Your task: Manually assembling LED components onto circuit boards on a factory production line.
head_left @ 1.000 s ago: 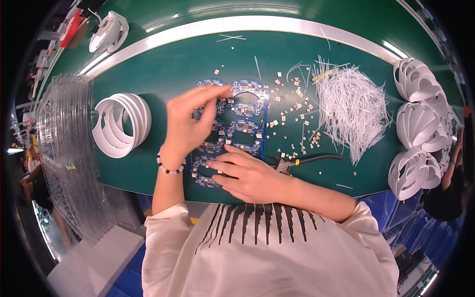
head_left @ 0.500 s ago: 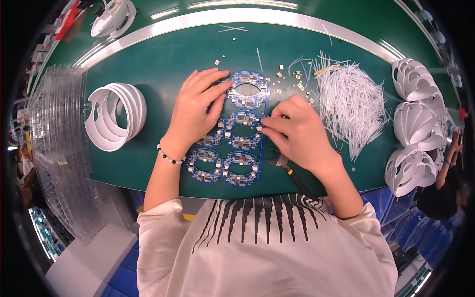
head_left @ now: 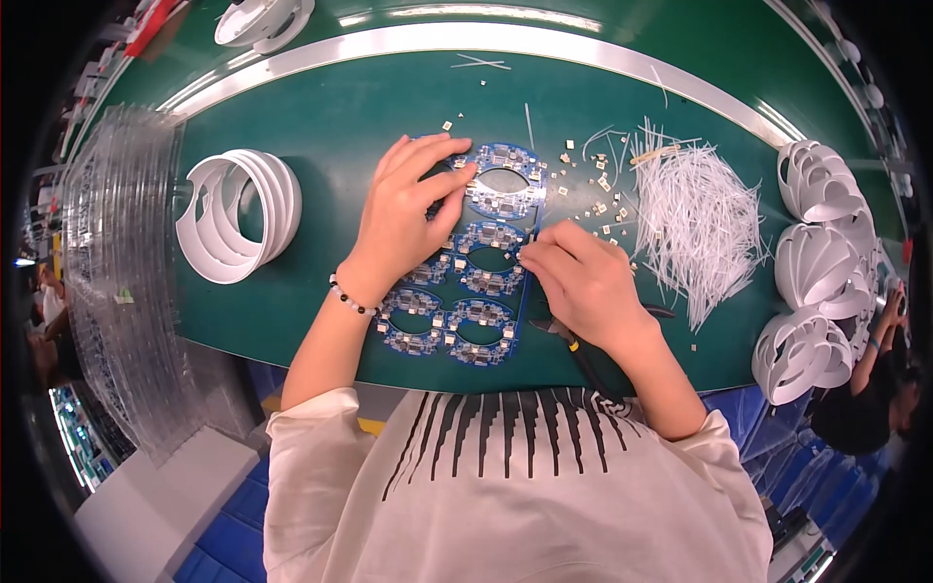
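A panel of blue circuit boards [head_left: 482,325], oval frames joined together with small white and dark parts, lies flat on the green bench. My left hand [head_left: 408,209] rests over its upper left part, fingers apart and fingertips touching the board, covering some of the frames. Along the panel's right edge, beside the middle frame, my right hand [head_left: 583,282] is closed in a pinch; whatever lies between thumb and forefinger is too small to make out. Cutting pliers [head_left: 583,361] with dark handles lie partly under my right wrist. Tiny pale square pieces [head_left: 603,182] are scattered right of the panel.
A heap of thin white strips [head_left: 695,219] lies on the right. White curved rings [head_left: 821,262] line the right edge; a ribbed white cylinder [head_left: 243,216] stands at left. Beyond it are stacked clear plastic trays [head_left: 126,282]. Another person [head_left: 865,389] is at far right.
The view has shifted slightly, so the bench things sit a little differently. My right hand stays at the panel's right edge, its fingers drawn closer together. My left hand keeps its place on the board.
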Tool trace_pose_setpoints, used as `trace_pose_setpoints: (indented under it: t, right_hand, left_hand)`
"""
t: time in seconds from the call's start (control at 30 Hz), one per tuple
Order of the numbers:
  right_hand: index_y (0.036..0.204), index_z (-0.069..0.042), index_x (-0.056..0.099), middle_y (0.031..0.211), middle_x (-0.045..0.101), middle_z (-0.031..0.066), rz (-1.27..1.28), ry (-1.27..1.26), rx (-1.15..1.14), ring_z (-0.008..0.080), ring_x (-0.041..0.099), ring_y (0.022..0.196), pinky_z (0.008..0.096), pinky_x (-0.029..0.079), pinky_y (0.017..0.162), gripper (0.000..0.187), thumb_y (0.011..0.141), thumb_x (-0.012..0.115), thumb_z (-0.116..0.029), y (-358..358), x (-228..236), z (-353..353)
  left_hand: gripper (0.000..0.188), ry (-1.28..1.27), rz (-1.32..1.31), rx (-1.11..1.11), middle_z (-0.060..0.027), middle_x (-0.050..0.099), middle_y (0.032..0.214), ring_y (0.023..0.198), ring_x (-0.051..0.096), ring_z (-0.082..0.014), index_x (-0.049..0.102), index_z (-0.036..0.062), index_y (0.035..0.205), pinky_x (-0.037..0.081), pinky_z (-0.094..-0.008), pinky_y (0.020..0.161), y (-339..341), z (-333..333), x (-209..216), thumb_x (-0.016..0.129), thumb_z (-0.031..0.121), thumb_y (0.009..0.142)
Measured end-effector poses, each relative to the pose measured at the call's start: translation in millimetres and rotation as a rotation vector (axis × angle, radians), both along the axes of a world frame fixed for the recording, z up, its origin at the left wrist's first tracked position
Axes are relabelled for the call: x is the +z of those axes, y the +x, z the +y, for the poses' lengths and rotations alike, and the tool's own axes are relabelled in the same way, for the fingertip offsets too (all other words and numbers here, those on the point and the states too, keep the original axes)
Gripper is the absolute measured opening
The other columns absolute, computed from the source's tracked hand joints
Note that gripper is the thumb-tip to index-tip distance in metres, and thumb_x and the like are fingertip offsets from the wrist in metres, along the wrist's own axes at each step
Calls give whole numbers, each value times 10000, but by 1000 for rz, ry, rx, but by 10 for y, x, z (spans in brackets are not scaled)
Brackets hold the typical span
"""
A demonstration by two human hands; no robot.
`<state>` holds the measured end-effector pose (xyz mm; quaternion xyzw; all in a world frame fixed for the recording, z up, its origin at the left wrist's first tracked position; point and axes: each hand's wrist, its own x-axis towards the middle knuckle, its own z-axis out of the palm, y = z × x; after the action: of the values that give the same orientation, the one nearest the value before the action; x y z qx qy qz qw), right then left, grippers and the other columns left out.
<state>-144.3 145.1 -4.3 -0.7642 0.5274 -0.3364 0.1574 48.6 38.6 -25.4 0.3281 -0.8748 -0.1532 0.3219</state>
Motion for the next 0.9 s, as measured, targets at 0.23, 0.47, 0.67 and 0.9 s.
trace_pose_setpoints:
  t: [0.23,0.47,0.67,0.9]
  right_hand:
    - [795,-45,656,763,583,67,122,-73,-41,263,587,756,339,467,696,166,652,739,-23,-207,185,-56]
    - [810,-45,665,748,535,54,63,43,0,245,529,752,338,450,673,202,623,735,-13,-45,178,-138]
    - [823,-44,676,746,525,41,138,-12,85,218,525,750,330,462,665,199,634,738,-50,148,23,-243]
    - [783,-33,663,769,544,45,164,-58,82,218,547,752,337,473,666,144,651,721,-36,172,-25,-240]
  left_hand:
    - [186,-2,-24,-10,-56,632,1103,1047,581,-263,696,80,918,404,-471,969,41,-6,20,653,16,748]
    - [236,-11,126,17,-39,655,1074,938,635,-228,689,87,949,421,-477,965,106,-68,160,648,-17,741]
    - [194,45,71,-70,-46,657,1034,950,625,-225,680,72,922,410,-469,971,102,-31,86,642,-2,747]
    - [203,61,15,-76,-55,658,1047,948,623,-237,682,61,930,395,-459,997,71,-17,20,636,-14,747]
